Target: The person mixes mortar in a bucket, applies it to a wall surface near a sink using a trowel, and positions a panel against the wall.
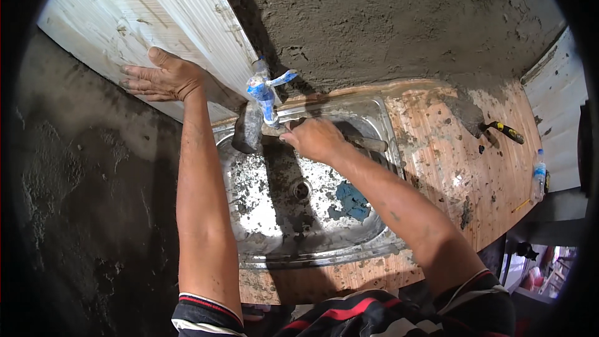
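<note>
My left hand (163,78) is spread against a white ribbed panel (187,9) that leans at the upper left, streaked with dirt. Gripped in my right hand (314,139) is a hammer (248,128). Its dull metal head hangs over the sink's far left corner, close by the panel's lower edge. The end of its handle sticks out to the right of my fist. Just beyond the hammer stands a faucet (262,90) wrapped in blue and white covering. Below lies a metal sink (293,256), spattered with mortar, with a crumpled blue rag (350,203) inside.
Rough wet-looking mortar covers the far wall (387,19) and the left wall (93,200). On the wood-patterned counter (430,143) sit mortar crumbs and a trowel with a black and yellow handle (506,131). A plastic bottle (539,175) stands near the counter's right edge.
</note>
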Tool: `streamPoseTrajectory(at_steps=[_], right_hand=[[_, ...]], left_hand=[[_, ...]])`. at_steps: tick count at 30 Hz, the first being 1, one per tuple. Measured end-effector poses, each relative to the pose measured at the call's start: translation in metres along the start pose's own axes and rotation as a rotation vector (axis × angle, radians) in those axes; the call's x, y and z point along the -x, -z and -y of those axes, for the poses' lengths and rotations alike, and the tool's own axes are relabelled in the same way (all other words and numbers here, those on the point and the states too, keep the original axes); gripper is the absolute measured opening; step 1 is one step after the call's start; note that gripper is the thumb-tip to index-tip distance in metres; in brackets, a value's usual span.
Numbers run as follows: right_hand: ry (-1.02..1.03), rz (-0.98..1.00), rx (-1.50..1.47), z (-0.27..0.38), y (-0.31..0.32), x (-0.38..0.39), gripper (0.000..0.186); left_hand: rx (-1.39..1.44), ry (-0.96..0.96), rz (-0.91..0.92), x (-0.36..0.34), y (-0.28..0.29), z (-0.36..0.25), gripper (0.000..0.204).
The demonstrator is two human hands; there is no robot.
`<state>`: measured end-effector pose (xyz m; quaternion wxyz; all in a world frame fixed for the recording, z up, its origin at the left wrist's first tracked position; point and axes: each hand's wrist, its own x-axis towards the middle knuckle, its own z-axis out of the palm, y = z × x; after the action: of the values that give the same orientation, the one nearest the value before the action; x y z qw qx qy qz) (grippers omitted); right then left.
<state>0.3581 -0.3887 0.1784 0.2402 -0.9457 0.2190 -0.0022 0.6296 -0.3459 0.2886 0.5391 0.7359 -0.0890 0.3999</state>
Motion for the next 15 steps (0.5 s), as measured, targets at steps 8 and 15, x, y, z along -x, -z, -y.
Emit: streamPoseTrajectory(at_steps=[8, 15], right_hand=[[-0.046, -0.172, -0.134, -0.017, 0.01, 0.092, 0.034], [-0.224, -0.535, 0.023, -0.122, 0.051, 0.313, 0.039]], left_hand=[[-0.072, 0.019, -0.042, -0.006, 0.002, 0.011, 0.094], [-0.164, -0.152, 0.109, -0.03, 0.046, -0.001, 0.085]])
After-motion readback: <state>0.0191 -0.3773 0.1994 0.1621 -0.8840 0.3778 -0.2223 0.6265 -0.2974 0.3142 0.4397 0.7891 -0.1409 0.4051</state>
